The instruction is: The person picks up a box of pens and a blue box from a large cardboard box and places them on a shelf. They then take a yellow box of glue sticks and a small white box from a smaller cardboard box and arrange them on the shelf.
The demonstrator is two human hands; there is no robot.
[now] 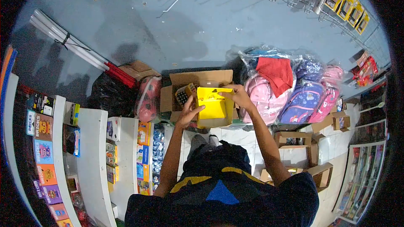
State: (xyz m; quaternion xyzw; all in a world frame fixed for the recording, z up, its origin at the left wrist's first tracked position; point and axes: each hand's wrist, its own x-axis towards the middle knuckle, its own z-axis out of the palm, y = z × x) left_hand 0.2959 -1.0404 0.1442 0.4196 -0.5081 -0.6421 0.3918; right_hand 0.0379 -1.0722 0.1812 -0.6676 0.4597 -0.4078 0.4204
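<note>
A small yellow cardboard box (213, 121), its top open and a printed flap raised at the back, is held in front of me. My left hand (189, 114) grips its left side, thumb lying over the edge. At its upper right corner, my right hand (239, 97) has its fingers closed on the box. Directly behind stands a larger brown cardboard box (202, 77) with raised flaps. Inside it, near my left fingers, sits a small yellow-and-black pack (182, 97) showing dark round pieces.
Plastic-wrapped backpacks (301, 96) with a red cloth (275, 73) on them stand to the right. White shelves (90, 136) with boxed toys line the left. Opened cartons (293, 139) lie on the tiled floor at right. White poles (69, 40) lean against the wall.
</note>
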